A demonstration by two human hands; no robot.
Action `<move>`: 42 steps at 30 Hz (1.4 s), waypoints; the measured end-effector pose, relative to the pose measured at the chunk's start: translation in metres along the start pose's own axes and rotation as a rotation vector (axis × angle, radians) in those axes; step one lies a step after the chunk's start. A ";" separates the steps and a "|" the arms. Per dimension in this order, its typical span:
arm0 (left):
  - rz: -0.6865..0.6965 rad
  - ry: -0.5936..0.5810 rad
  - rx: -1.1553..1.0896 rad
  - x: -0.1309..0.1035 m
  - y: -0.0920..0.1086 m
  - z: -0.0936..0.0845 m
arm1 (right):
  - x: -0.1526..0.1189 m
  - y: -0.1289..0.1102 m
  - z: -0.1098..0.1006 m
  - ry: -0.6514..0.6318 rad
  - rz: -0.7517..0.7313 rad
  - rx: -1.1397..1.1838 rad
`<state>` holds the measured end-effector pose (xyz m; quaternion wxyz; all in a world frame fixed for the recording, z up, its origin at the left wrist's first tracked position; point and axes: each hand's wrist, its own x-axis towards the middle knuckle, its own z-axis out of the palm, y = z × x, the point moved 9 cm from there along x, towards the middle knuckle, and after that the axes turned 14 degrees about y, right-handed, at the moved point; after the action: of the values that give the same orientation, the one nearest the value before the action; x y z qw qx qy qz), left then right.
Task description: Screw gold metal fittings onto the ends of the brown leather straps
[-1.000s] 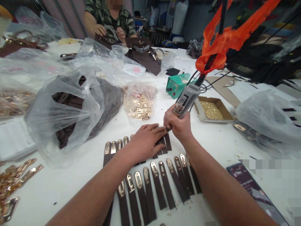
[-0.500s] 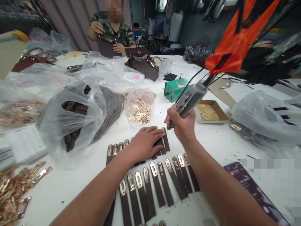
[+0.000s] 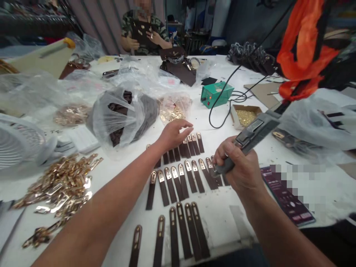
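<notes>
My right hand (image 3: pixel 240 161) is wrapped around a grey electric screwdriver (image 3: pixel 257 128), its tip pointing down-left over the right end of the middle row of straps. My left hand (image 3: pixel 175 132) hovers by the back row, fingers stretched and apart, holding nothing. Dark brown straps (image 3: pixel 200 144) with gold metal plates on their ends lie there, partly hidden by the hand and forearm. The middle row of straps (image 3: pixel 180 180) fans out across the table, and several front straps (image 3: pixel 174 233) lie closer to me.
Loose gold metal plates (image 3: pixel 66 181) are heaped at left. Behind are a bag of dark pieces (image 3: pixel 144 111), a green control box (image 3: pixel 218 94) and a carton of small gold parts (image 3: pixel 244 116). A phone (image 3: pixel 289 200) lies at right. Orange cloth (image 3: pixel 297 59) hangs above the screwdriver. Across sits a person (image 3: pixel 144 33).
My right hand has drawn the screwdriver back toward me and to the right, away from the back row. My left hand has lifted off those straps. The view has shifted too.
</notes>
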<state>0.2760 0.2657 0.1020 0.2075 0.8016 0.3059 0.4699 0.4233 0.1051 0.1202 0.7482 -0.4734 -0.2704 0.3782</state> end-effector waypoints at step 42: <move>0.015 -0.111 0.539 -0.229 0.032 -0.169 | -0.013 0.052 0.009 0.067 -0.124 -0.176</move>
<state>0.0513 0.0929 0.0580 -0.0004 0.8546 0.4022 0.3286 0.3924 0.1129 0.0754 0.7343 -0.5320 -0.3060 0.2900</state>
